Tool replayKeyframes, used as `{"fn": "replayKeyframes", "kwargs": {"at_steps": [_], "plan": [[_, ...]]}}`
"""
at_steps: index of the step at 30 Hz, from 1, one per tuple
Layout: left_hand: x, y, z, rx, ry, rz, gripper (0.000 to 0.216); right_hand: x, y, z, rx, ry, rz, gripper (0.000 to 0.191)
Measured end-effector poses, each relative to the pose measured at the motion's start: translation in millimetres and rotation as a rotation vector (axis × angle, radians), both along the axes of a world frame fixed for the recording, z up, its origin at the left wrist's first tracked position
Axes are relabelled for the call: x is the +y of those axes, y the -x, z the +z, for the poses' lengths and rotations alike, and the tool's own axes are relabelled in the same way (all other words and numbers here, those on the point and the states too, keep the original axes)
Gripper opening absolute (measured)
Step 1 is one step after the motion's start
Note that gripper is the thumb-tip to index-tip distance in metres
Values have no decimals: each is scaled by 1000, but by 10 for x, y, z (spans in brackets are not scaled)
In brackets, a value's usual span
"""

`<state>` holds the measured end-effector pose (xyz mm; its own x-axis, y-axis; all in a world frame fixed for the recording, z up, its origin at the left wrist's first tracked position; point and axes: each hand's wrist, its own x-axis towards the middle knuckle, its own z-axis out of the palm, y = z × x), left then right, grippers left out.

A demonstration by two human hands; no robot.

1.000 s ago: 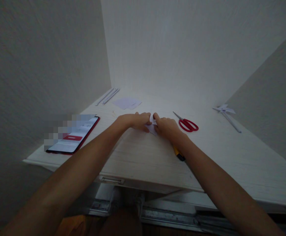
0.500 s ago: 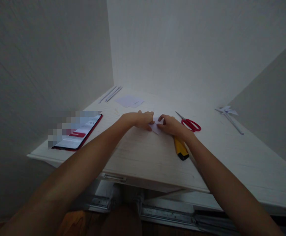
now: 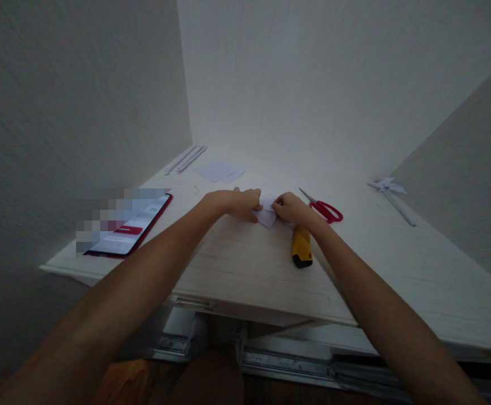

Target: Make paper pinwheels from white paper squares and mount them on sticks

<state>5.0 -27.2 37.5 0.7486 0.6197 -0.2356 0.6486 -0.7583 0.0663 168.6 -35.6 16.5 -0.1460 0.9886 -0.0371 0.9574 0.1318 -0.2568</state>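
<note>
Between my hands, a small white piece of paper [image 3: 266, 217] is held just above or on the white tabletop [image 3: 237, 264]. My left hand [image 3: 246, 203] grips its left edge with fingers closed. On the opposite edge, my right hand [image 3: 286, 207] pinches the paper between thumb and fingertips. A yellow utility knife [image 3: 301, 247] with a black end lies under my right wrist, partly hidden by it. Just right of that hand rest red-handled scissors [image 3: 325, 210], their blades pointing away to the back left.
A phone [image 3: 131, 228] with a lit screen lies at the left. White paper squares [image 3: 215, 171] and rolled paper sticks [image 3: 188, 158] are at the back left. A paper pinwheel [image 3: 388, 187] on a stick lies at the right. Walls enclose the table's back and sides.
My right fingers have closed into a pinch on the paper's right edge. The utility knife has shifted and turned slightly left near my wrist. The whole view has tilted a little.
</note>
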Motion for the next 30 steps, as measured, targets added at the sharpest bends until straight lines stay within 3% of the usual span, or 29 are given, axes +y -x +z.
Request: {"fn": "replayKeyframes", "kwargs": {"at_steps": [5,23,27,30], "plan": [[32,14,-32,-21,8,-16,25,-108,-14,101,67,99,-19,18],[16,20,-28,-40,31,16,26,-94,-67,74,257,88,57,17],[22,23,-36,-41,28,17,24,-85,-68,97,145,-10,21,31],[35,7,-63,-34,0,-12,25,-94,-65,59,63,-40,49,28]]}}
